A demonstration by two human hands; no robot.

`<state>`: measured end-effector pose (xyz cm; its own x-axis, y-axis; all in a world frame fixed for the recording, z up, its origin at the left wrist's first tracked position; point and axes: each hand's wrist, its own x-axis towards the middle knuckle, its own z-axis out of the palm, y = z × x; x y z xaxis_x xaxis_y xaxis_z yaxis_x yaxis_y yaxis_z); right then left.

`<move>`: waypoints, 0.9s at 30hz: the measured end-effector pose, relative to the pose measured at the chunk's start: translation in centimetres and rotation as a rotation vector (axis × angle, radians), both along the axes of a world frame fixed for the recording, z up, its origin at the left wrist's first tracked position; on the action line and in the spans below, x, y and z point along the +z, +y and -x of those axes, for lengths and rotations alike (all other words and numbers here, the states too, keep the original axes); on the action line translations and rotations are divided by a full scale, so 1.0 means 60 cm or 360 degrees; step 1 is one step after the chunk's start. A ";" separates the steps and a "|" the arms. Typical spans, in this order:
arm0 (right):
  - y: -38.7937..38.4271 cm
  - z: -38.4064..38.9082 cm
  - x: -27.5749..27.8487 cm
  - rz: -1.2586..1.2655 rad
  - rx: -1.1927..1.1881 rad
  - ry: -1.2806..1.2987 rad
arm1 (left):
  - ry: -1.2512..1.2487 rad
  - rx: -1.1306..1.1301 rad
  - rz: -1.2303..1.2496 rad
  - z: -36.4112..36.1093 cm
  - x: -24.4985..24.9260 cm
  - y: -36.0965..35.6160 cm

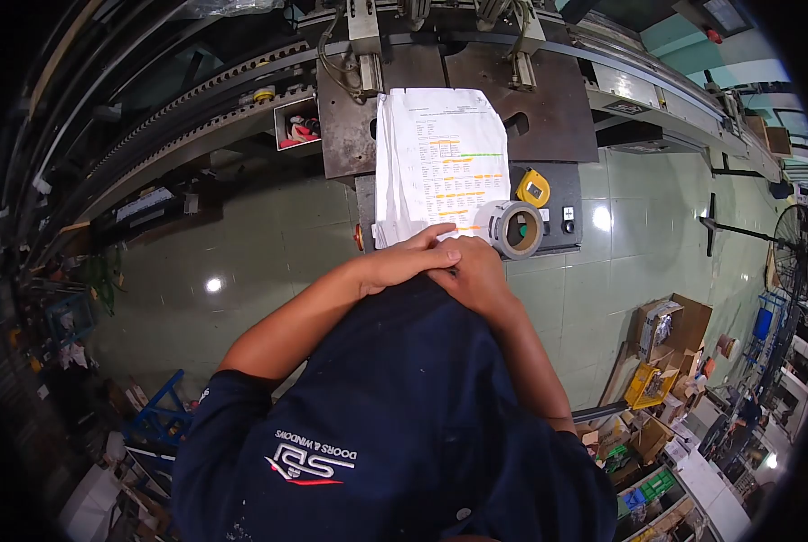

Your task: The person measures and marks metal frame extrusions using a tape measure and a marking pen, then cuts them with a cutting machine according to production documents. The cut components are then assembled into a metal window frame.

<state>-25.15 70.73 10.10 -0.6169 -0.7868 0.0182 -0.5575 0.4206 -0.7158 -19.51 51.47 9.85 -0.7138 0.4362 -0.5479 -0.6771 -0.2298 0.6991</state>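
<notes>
My left hand [404, 264] and my right hand [476, 269] are folded together close to my body, at the near edge of a stack of printed sheets [413, 126]. The left thumb lies over the right hand, whose fingers are curled and partly hidden. Neither hand shows an object in it. Orange and green highlighter marks run across the rows of text on the top sheet. Just right of my right hand stands a roll of tape [532, 246] with a wide cardboard core. A yellow tape measure [531, 187] lies beyond the roll.
A dark metal machine table [549, 113] carries the papers, with clamps [368, 72] at its far side. Buttons [568, 214] sit at its right front, and a red knob [359, 237] at its left. A box [297, 125] holds red items. Cartons [684, 325] and a fan [791, 237] stand right.
</notes>
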 end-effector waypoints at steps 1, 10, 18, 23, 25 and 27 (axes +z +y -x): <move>0.001 0.000 0.004 -0.0003 -0.0013 -0.0017 | 0.0001 0.0052 -0.0017 -0.002 0.000 0.002; 0.017 -0.003 0.016 0.0070 0.0108 -0.0212 | 0.0112 0.0262 -0.0066 -0.040 0.028 0.012; -0.014 0.091 0.007 0.0328 -0.0343 0.0319 | 0.0403 0.0946 0.0463 -0.026 -0.030 -0.055; 0.038 0.130 -0.035 -0.0427 -0.0055 0.0700 | 0.0626 0.1226 0.1854 0.036 -0.162 -0.254; 0.052 0.128 -0.029 -0.0449 -0.0018 0.0591 | 0.1148 0.0896 0.2578 0.060 -0.123 -0.286; 0.064 0.133 -0.034 -0.0351 -0.0049 0.0568 | 0.1130 0.0595 0.2851 0.087 -0.129 -0.315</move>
<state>-33.15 74.59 8.09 -0.6258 -0.7770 0.0683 -0.7389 0.5626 -0.3707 -24.71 32.57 2.08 -0.8762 -0.4022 0.2655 -0.3098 0.8921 0.3290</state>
